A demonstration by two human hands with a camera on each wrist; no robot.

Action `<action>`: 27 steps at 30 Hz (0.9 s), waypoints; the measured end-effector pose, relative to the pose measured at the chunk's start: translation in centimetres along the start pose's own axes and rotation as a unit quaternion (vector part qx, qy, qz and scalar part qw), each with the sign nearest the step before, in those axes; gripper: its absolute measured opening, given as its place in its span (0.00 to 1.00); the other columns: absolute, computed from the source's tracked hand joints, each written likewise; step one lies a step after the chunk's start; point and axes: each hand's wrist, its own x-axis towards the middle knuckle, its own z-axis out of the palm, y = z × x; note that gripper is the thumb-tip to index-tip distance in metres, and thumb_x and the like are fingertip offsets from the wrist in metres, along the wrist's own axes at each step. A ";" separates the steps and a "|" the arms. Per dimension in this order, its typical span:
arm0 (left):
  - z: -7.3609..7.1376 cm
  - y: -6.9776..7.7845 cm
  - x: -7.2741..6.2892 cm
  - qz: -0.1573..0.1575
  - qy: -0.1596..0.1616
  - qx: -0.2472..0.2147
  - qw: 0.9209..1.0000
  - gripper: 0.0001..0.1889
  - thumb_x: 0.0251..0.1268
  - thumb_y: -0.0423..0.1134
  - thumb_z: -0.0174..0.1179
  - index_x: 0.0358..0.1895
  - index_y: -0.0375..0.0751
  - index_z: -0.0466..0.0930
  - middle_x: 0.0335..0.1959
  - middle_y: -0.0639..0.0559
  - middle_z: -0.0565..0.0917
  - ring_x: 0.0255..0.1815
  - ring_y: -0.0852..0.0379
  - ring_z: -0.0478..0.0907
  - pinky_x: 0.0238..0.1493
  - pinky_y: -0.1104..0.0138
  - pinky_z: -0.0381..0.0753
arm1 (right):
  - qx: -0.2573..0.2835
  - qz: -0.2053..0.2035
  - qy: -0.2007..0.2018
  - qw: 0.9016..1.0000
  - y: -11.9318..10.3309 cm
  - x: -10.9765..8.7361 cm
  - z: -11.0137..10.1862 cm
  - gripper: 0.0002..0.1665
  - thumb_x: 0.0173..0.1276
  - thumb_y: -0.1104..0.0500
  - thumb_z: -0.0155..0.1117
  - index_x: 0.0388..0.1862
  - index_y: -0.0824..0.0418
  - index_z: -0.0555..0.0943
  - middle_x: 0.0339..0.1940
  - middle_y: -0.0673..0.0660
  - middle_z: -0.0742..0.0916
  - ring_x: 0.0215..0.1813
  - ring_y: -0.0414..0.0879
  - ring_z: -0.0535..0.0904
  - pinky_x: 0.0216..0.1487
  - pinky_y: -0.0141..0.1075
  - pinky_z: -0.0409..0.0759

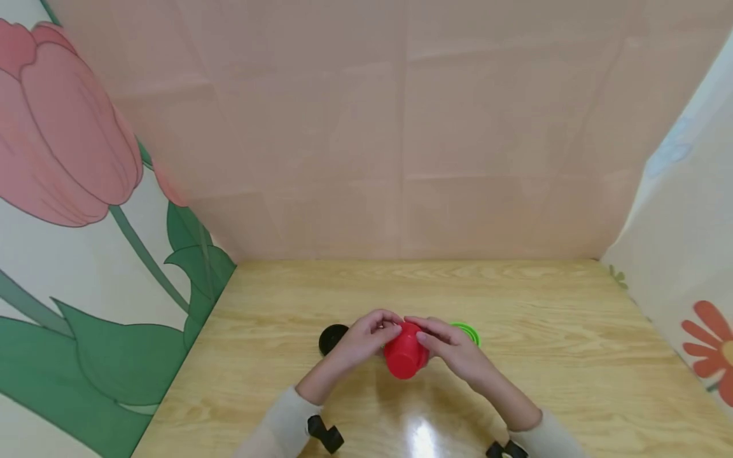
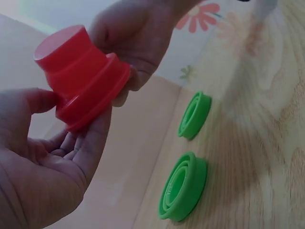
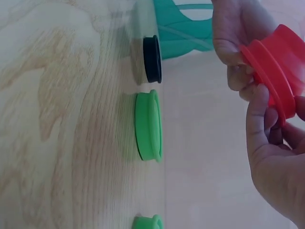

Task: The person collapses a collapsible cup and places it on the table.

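Both hands hold a red collapsible cup (image 1: pixel 404 353) just above the table, in front of the person. Its walls step in rings, and the narrow closed end points toward the person in the head view. My left hand (image 1: pixel 364 338) pinches the wide rim from one side, thumb on the outer wall and fingers beneath. From the other side, my right hand (image 1: pixel 457 353) grips the same rim with thumb and fingers. In the left wrist view the red cup (image 2: pixel 78 78) is extended, its narrow end up. The inside of the cup is hidden.
Two green collapsed ring-shaped cups (image 2: pixel 183 188) lie on the wooden table (image 1: pixel 275 292); one green rim (image 1: pixel 471 333) shows behind the right hand. A black round piece (image 1: pixel 331 338) lies beyond the left forearm. A pink cloth wall (image 1: pixel 401 159) stands behind the table.
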 end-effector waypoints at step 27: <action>0.7 0.4 0.3 0.021 0.032 0.124 0.992 0.08 0.70 0.35 0.63 0.49 0.39 0.82 0.40 0.51 0.86 0.37 0.59 0.84 0.36 0.66 0.87 | -0.037 0.015 0.026 0.999 1.5 0.4 -0.4 0.21 0.80 0.55 0.56 0.61 0.68 0.79 0.54 0.67 0.86 0.43 0.40 0.84 0.40 0.34 0.86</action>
